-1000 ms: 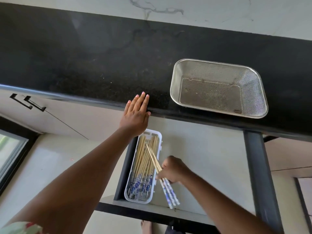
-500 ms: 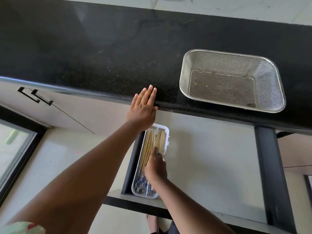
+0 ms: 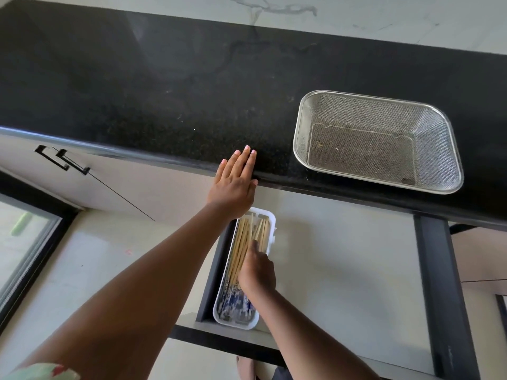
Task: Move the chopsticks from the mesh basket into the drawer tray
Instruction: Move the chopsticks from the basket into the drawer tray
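Observation:
The steel mesh basket [image 3: 307, 116] stands on the black counter at the right with nothing in it. Below the counter edge the drawer [image 3: 343, 270] is pulled out, and a white plastic tray [image 3: 271, 220] lies at its left side. Several wooden chopsticks [image 3: 240, 248] with blue-and-white ends fill the tray lengthwise. My right hand [image 3: 258, 272] rests on top of the chopsticks in the tray, fingers pointing forward over them. My left hand [image 3: 236, 182] lies flat and open on the counter's front edge, just above the tray.
The black granite counter [image 3: 137, 91] stretches across the view. Cabinet doors with black handles [image 3: 63, 160] sit under it at the left. A dark drawer frame rail [image 3: 439, 283] runs down the right side. A glass-fronted appliance [image 3: 24, 250] is at the lower left.
My right hand carried a few chopsticks from beside the tray into it and now lies on the pile. The left hand stayed on the counter edge.

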A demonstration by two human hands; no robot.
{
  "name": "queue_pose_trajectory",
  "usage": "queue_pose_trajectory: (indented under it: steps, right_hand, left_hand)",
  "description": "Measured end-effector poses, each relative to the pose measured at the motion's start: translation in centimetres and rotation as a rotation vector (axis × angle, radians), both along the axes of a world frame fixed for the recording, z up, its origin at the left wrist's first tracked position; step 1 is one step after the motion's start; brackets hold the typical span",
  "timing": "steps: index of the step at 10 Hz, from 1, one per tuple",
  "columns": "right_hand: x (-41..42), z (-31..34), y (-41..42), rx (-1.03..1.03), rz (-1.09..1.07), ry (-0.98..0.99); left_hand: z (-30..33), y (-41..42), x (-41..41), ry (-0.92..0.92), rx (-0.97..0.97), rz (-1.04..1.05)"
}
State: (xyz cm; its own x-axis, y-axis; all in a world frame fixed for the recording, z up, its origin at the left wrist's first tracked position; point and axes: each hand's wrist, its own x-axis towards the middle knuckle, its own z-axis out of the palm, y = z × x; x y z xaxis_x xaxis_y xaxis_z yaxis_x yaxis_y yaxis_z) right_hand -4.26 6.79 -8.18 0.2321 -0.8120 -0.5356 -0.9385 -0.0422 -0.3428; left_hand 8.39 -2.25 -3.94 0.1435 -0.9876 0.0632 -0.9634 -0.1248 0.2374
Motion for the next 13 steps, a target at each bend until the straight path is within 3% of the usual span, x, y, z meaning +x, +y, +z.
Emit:
queue_pose_trajectory:
  steps: [3,6,13]
  right_hand:
    - [-0.3,0.1,1.2,0.058,-0.068,0.009]
    - [0.1,-0.1,2.5,-0.005,0.054,0.025]
    - [-1.0,-1.2,3.8,-0.129,0.583,-0.067]
  left_hand:
    - [0.0,0.0,-0.1,0.009,0.006,-0.004]
    - [0.2,0.0,0.0,0.014,0.011,-0.005]
    - [0.1,0.0,0.0,0.011,0.02,-0.011]
